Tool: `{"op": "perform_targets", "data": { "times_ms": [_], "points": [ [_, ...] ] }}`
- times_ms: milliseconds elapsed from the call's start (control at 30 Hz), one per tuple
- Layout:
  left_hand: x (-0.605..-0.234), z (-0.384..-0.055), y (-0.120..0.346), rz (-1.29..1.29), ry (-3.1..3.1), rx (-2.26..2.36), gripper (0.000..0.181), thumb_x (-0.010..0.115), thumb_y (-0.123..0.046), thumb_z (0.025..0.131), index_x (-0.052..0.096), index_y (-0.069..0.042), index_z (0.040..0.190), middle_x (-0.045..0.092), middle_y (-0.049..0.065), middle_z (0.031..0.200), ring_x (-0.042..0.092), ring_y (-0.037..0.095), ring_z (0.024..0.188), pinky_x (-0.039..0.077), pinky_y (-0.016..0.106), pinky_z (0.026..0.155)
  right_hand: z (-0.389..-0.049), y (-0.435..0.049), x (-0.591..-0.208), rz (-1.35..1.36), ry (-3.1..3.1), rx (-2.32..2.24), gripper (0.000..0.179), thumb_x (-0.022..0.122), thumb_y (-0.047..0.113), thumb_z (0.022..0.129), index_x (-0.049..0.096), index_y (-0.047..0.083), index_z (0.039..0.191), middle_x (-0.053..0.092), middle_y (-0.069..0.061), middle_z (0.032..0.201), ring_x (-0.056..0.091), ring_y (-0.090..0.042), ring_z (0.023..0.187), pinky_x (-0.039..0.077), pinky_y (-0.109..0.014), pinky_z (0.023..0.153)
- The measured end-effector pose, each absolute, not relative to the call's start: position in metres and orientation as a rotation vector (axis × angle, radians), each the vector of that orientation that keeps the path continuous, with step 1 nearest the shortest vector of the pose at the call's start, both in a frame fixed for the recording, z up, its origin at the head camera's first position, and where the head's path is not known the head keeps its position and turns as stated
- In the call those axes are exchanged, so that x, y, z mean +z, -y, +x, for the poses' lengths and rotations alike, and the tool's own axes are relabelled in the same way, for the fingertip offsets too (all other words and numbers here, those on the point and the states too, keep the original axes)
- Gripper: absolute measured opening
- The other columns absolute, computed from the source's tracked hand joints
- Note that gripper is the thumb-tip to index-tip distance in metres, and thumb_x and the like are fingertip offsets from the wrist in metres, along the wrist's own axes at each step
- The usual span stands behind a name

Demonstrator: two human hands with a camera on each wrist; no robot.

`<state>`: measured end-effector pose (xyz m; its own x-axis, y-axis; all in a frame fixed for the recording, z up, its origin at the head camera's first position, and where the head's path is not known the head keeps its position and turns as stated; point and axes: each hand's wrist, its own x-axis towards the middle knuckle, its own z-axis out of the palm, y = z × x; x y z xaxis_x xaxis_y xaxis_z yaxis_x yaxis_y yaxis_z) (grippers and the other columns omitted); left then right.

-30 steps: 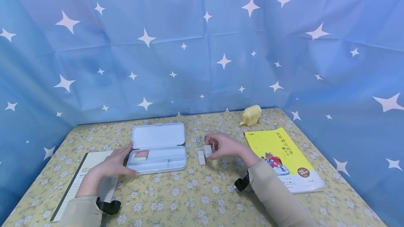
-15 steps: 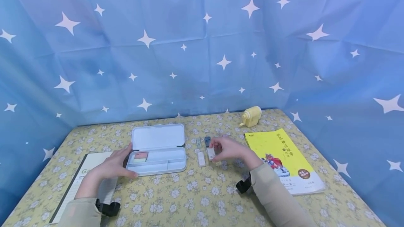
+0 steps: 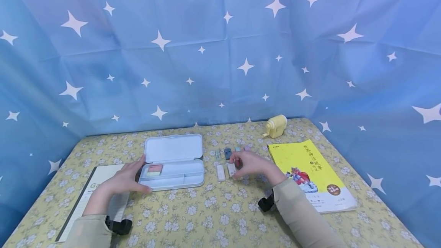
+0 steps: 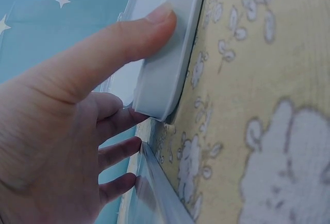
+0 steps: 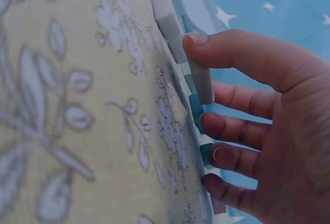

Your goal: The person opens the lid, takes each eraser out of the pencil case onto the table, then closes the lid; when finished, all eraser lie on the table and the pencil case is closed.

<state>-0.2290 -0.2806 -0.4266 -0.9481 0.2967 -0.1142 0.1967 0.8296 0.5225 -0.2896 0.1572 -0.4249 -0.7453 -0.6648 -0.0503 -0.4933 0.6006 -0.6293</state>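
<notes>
My left hand (image 3: 124, 180) holds the left end of an open white pencil case (image 3: 173, 149). In the left wrist view, the thumb presses the case's front wall (image 4: 167, 74) while fingers reach round its end. Inside lie a pink eraser (image 3: 155, 168) and a pale green one (image 3: 153, 173). With thumb and fingers my right hand (image 3: 254, 165) pinches a white eraser (image 5: 202, 83), close over the cloth. Another white eraser (image 3: 221, 173) lies just left of it. Behind stand a dark blue eraser (image 3: 227, 154), a pale green patterned one (image 3: 218, 154), a teal one (image 3: 237, 149) and a purple one (image 3: 247, 148).
At the back right stands a yellow crank pencil sharpener (image 3: 276, 126). A yellow-covered book (image 3: 293, 156) lies right, partly under the right forearm. A notebook (image 3: 100, 186) lies under the left arm. Flowered cloth (image 3: 193, 217) covers the table; a starry blue curtain (image 3: 220, 49) hangs behind.
My right hand has moved slightly right with the white eraser, widening its gap from the other white one and uncovering the dark blue, teal and purple erasers. My left hand stays on the pencil case.
</notes>
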Motion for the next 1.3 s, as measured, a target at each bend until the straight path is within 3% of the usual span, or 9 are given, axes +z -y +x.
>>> {"op": "perform_targets", "data": {
  "times_ms": [333,767,1300],
  "points": [
    [-0.426,-0.23,0.281,0.391,-2.824,0.773,0.126,0.084,-0.052,0.065,0.013,0.005,0.152,0.019,0.032,0.153,0.017,0.055,0.135,0.023,0.074,0.098,-0.29,-0.156,-0.431,-0.909,-2.586,-0.823,0.035,0.082,0.021,0.076,0.062,0.014,0.104,0.054,-0.001,0.078,0.042,-0.012,0.064,0.039,-0.032,0.062],
    [-0.423,-0.228,0.279,0.394,-2.825,0.773,0.125,0.085,-0.049,0.065,0.014,0.007,0.152,0.02,0.033,0.152,0.018,0.056,0.134,0.024,0.073,0.097,-0.29,-0.156,-0.432,-0.933,-2.558,-0.846,0.035,0.082,0.019,0.077,0.061,0.01,0.104,0.051,-0.004,0.077,0.039,-0.012,0.063,0.037,-0.031,0.062],
    [-0.425,-0.228,0.28,0.39,-2.828,0.771,0.127,0.084,-0.051,0.064,0.013,0.007,0.152,0.019,0.033,0.152,0.017,0.057,0.134,0.023,0.074,0.097,-0.291,-0.146,-0.415,-0.96,-2.584,-0.842,0.033,0.075,0.023,0.083,0.064,0.012,0.111,0.056,0.001,0.08,0.047,-0.013,0.064,0.042,-0.035,0.065]
  ]
}}
